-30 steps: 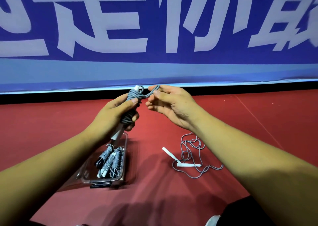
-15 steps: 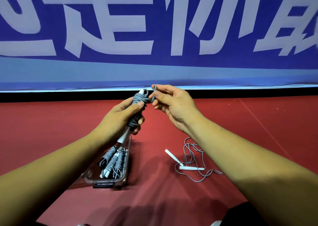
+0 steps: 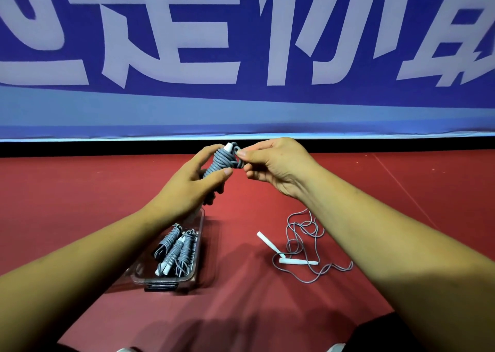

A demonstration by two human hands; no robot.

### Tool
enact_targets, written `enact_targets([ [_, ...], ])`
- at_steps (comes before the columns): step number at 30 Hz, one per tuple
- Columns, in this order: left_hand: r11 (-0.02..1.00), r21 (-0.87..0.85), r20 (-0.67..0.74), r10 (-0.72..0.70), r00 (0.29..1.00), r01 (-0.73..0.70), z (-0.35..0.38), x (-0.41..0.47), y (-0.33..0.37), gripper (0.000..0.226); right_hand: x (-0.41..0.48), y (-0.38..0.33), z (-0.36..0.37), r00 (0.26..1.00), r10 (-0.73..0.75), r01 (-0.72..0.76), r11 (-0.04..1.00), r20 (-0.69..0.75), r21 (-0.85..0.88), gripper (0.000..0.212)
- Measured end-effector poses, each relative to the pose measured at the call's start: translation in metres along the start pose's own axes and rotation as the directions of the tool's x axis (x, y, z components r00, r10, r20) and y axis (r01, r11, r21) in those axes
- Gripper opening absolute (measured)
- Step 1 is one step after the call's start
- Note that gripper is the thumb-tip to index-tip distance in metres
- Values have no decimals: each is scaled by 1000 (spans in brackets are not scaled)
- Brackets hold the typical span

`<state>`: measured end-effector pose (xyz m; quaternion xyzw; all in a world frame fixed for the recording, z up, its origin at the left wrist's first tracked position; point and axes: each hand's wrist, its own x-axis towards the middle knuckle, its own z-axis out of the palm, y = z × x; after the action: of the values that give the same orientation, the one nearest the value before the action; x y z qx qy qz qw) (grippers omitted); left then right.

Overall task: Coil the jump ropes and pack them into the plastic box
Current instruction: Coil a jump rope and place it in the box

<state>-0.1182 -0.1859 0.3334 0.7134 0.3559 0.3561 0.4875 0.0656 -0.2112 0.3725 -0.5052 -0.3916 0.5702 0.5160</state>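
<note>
Grey cord wound round white handles into a tight bundle is being gripped by the left hand, with fingers and thumb curled round its lower half. The long axis is being held tilted, running from 7 o'clock up to 1 o'clock, with the white handle tip at the top end. The cord end at that top is being pinched by the right hand between thumb and forefinger, at 3 o'clock of the tip and just beside it; the other fingers are loosely curled. Judged: the tail is being tucked or locked off, so the pull is probably needed across the axis, toward the right hand. On the red floor, the plastic box is lying at 6 o'clock of the left hand, the nearer hand, with several coiled ropes being held inside. One uncoiled rope is lying at 3 o'clock of the box, well apart from both hands.
</note>
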Motion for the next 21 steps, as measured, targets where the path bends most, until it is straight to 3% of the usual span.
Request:
enact_targets([
  [11,999,-2,202,-49,978,50,-8,4,-2,49,1,-1,-7,998,56,-56,995,-8,-82,13],
  [16,998,-17,238,-57,970,63,-11,4,4,40,3,-2,-11,996,35,-27,995,88,-99,26],
  [21,991,-57,264,-102,959,121,-10,2,0,38,4,3,-8,998,53,-46,987,40,-151,19],
])
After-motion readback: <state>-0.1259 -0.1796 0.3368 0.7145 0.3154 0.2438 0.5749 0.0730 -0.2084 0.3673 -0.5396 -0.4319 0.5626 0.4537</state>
